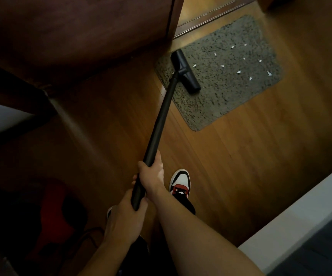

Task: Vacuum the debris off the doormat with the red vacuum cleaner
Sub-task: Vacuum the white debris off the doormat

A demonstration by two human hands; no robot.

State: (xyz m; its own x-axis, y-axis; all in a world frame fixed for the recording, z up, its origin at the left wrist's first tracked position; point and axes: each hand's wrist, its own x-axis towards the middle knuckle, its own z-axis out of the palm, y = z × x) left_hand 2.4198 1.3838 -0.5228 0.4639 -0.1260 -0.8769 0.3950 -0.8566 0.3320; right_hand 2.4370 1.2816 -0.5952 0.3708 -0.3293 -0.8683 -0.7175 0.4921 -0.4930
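Right hand [152,173], left hand [124,216] behind it, fingers wrapped round black wand [161,116]. Nozzle [185,71] rests on doormat's [211,108] left edge; white scraps [238,72] lie beyond, toward right edge.

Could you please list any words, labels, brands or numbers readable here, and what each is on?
None can be read. The black vacuum wand and its floor head show no label, the doormat is plain, the shoe bears no legible mark, and the red vacuum body lies too dark to tell.
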